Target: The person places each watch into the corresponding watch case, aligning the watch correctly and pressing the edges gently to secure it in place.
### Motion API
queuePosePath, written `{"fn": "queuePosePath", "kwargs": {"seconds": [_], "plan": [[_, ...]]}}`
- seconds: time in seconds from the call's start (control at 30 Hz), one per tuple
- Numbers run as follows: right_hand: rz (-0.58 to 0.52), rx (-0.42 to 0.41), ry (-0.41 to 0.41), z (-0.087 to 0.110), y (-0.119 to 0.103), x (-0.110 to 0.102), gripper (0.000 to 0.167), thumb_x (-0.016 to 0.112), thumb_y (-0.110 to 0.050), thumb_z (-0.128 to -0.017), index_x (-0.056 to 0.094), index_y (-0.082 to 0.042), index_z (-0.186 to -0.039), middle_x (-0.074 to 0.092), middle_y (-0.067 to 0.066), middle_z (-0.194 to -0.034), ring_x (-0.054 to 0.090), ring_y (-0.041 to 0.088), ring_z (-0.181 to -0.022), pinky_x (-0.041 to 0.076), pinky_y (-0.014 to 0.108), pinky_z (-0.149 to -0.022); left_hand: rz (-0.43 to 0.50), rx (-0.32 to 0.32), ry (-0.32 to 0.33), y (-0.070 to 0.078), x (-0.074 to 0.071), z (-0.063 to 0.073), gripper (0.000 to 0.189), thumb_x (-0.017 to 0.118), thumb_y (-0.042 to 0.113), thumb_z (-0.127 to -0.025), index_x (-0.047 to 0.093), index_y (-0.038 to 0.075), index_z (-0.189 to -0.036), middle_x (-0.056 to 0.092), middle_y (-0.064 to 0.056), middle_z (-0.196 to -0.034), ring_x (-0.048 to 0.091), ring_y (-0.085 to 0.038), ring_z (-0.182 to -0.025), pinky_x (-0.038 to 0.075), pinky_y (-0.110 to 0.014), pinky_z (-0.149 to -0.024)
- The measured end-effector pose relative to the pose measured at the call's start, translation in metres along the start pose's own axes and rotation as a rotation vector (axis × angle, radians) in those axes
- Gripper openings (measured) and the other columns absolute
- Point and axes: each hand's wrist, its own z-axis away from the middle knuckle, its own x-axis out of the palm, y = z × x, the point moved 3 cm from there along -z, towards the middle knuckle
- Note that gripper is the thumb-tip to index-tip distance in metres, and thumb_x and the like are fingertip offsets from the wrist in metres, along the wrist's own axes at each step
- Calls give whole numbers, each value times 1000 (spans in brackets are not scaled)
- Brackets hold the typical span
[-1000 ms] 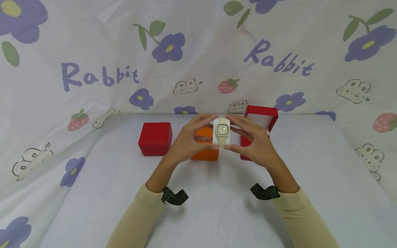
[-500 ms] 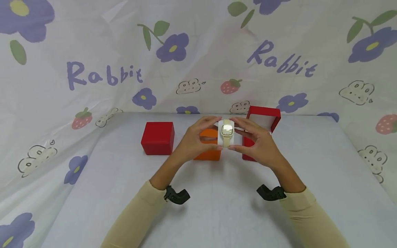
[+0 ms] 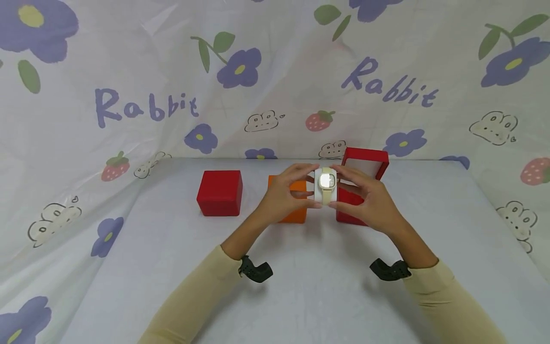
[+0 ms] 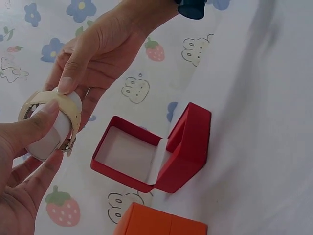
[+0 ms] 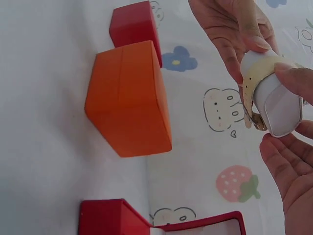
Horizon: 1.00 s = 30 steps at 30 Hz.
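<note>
A wristwatch [image 3: 327, 181] with a cream strap and squarish face is wrapped around a white watch cushion [image 3: 317, 186]. Both hands hold it up above the table, face toward the head camera. My left hand [image 3: 287, 193] pinches the left side between thumb and fingers; my right hand [image 3: 368, 199] does the same on the right. From the left wrist view, the strap's buckle [image 4: 68, 146] hangs at the cushion's underside. Behind the right hand stands an open red box [image 3: 351, 210] with a pale lining, partly hidden. An orange box [image 3: 296, 216] is partly covered by the left hand.
A closed red box [image 3: 220, 193] sits left of the orange one on the white table [image 3: 301, 296]. Behind them hangs a printed curtain [image 3: 275, 95] with flowers, strawberries and lettering. Each wrist wears a dark camera mount [image 3: 257, 270].
Both hands have shifted to the right with the watch and cushion, from in front of the orange box toward the open red box. The boxes stay in place on the table.
</note>
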Motion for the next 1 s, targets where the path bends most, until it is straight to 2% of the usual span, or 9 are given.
{"fn": "queuePosePath", "kwargs": {"seconds": [0.23,0.37,0.5,0.73,0.93,1.0], "plan": [[-26,7,20,6,6,-8,82,84,-1,-81,49,-21,-152,52,4,-151,53,27,-136,51,21,-95,2,-27,-11,-5,13,-7,82,90,6,-74,54,15,-148,51,-2,-144,61,-20,-118,60,-34,-87],[-53,-1,26,8,11,-12,82,83,2,-81,49,-21,-152,52,7,-151,51,26,-137,51,23,-96,8,-35,-14,-6,18,-10,82,90,6,-74,54,15,-148,51,-1,-144,61,-22,-118,59,-41,-90],[-42,35,20,12,14,-16,82,83,0,-81,48,-22,-152,51,9,-151,55,29,-133,52,21,-95,7,-32,-30,-11,23,-14,83,90,7,-74,54,17,-148,50,0,-143,61,-21,-117,59,-41,-90],[-4,100,12,16,22,-25,81,82,-2,-84,46,-22,-154,51,8,-152,56,36,-131,53,20,-91,-1,-41,-46,-21,32,-25,83,90,11,-74,54,16,-148,51,2,-143,62,-17,-115,60,-31,-88],[37,142,15,19,29,-32,80,83,-6,-84,46,-18,-154,51,10,-151,57,38,-129,51,17,-91,-2,-68,-42,-26,42,-32,83,91,13,-75,54,19,-149,53,1,-144,63,-20,-115,59,-38,-91],[52,156,17,20,33,-35,80,83,-7,-85,45,-15,-154,51,11,-151,58,39,-128,51,16,-90,-24,-72,-38,-28,46,-34,83,90,15,-75,53,20,-149,53,1,-145,63,-19,-115,59,-36,-91]]}}
